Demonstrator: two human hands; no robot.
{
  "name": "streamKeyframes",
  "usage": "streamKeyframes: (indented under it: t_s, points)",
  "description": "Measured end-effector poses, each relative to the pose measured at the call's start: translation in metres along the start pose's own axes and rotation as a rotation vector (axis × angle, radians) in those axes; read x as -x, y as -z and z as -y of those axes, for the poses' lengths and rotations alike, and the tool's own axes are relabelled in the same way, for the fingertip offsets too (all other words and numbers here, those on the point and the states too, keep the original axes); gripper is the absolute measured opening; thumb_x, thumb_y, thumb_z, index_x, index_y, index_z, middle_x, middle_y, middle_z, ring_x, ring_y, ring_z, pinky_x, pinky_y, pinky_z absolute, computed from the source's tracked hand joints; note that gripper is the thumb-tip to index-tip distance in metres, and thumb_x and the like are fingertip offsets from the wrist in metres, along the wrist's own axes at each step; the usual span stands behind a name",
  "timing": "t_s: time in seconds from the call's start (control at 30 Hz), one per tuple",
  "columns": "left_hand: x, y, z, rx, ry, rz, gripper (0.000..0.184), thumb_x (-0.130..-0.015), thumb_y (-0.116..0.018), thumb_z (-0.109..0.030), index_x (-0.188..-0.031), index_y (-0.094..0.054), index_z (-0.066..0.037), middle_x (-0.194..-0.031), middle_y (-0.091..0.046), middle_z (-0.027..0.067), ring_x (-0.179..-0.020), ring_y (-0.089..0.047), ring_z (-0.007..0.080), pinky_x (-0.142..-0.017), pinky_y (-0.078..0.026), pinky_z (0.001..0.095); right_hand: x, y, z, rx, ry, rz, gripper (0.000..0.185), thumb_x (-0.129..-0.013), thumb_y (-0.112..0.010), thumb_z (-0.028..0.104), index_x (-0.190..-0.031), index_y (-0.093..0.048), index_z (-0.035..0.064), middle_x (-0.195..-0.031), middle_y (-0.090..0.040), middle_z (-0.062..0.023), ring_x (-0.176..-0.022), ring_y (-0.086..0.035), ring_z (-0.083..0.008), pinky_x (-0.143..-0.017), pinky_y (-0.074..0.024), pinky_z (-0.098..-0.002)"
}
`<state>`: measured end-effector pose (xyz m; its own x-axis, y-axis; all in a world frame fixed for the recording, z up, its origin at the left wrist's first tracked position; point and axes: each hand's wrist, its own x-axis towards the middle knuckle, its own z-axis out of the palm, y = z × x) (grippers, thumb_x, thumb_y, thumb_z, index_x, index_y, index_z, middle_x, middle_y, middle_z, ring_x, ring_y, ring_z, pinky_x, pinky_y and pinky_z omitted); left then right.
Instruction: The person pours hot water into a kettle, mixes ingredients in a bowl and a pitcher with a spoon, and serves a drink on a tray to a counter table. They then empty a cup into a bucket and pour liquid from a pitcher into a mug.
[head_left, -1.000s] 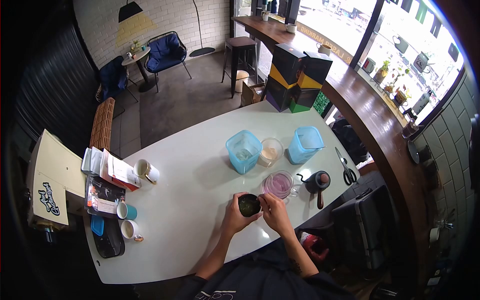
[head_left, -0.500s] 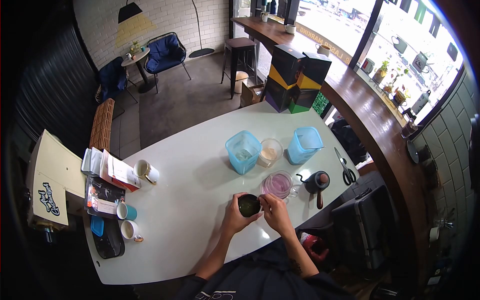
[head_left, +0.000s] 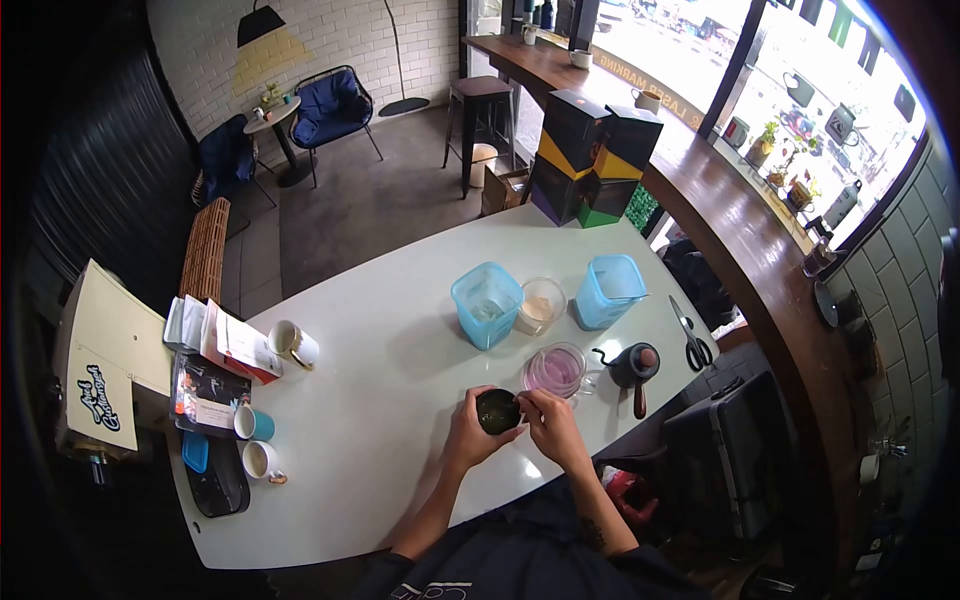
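Note:
My left hand is wrapped round the side of a small dark cup with dark greenish contents. My right hand is closed at the cup's right rim in a pinch; whatever is between its fingers is too small to make out. Just beyond the right hand stands a glass cup of pink liquid. Right of that is a small black kettle with a wooden handle. Farther back, a clear cup with beige contents stands between a light blue container and a second blue container.
Scissors lie at the right table edge. Stacked black boxes stand at the far end. On the left are a white mug, a teal cup, another mug, papers and a cream machine.
Both hands keep nearly the same place around the dark cup. The contents' surface looks slightly different; nothing else has visibly moved.

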<state>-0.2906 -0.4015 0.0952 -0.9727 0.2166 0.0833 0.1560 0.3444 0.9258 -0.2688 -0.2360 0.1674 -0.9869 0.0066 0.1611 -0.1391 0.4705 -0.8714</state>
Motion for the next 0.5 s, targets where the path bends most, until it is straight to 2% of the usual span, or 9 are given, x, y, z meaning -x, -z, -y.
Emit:
streamKeyframes:
  t_s: [0.03, 0.1, 0.17, 0.27, 0.5]
  points:
    - [0.0, 0.0, -0.001, -0.005, -0.005, 0.001, 0.085, -0.061, -0.096, -0.025, -0.127, -0.048, -0.003, -0.115, -0.065, 0.016, -0.108, -0.066, 0.0294, -0.093, -0.054, 0.0414, 0.0, -0.001, 0.0, -0.001, 0.0, 0.0, 0.013, -0.092, -0.06, 0.003, -0.099, -0.067, -0.0057, -0.088, -0.066, -0.0218, -0.082, -0.066, -0.0393, -0.073, -0.0516, -0.0432]
    - [0.0, 0.0, 0.0, -0.01, -0.009, 0.004, 0.085, -0.061, -0.096, -0.025, -0.127, -0.048, -0.003, -0.116, -0.065, 0.016, -0.108, -0.066, 0.0292, -0.092, -0.054, 0.0413, 0.001, -0.004, -0.002, -0.024, 0.041, -0.023, 0.012, -0.093, -0.06, 0.003, -0.098, -0.066, -0.006, -0.081, -0.065, -0.0193, -0.074, -0.066, -0.0329, -0.067, -0.0502, -0.0379]
    - [0.0, 0.0, 0.002, -0.002, -0.049, -0.036, 0.083, -0.061, -0.095, -0.033, -0.124, -0.05, -0.004, -0.111, -0.068, 0.0162, -0.103, -0.068, 0.0323, -0.089, -0.055, 0.0426, 0.001, -0.004, -0.003, -0.015, 0.041, 0.005, 0.012, -0.093, -0.06, 0.003, -0.098, -0.066, -0.0058, -0.081, -0.065, -0.0194, -0.074, -0.066, -0.0328, -0.067, -0.0502, -0.0378]
    - [-0.001, 0.001, -0.002, 0.017, 0.006, 0.016, 0.086, -0.061, -0.096, -0.026, -0.127, -0.047, -0.002, -0.116, -0.064, 0.016, -0.109, -0.065, 0.0288, -0.093, -0.053, 0.0413, 0.002, -0.002, -0.005, 0.025, 0.047, 0.025, 0.012, -0.093, -0.06, 0.003, -0.098, -0.067, -0.0056, -0.081, -0.065, -0.0194, -0.073, -0.067, -0.0323, -0.066, -0.0503, -0.0377]
    - [0.0, -0.002, 0.005, -0.012, 0.005, 0.001, 0.085, -0.062, -0.096, -0.026, -0.127, -0.047, -0.002, -0.116, -0.064, 0.0159, -0.11, -0.065, 0.028, -0.094, -0.053, 0.041, -0.001, -0.002, -0.008, 0.015, 0.043, -0.052, 0.012, -0.094, -0.06, 0.003, -0.099, -0.067, -0.0052, -0.081, -0.066, -0.0176, -0.07, -0.067, -0.0301, -0.064, -0.0508, -0.0372]
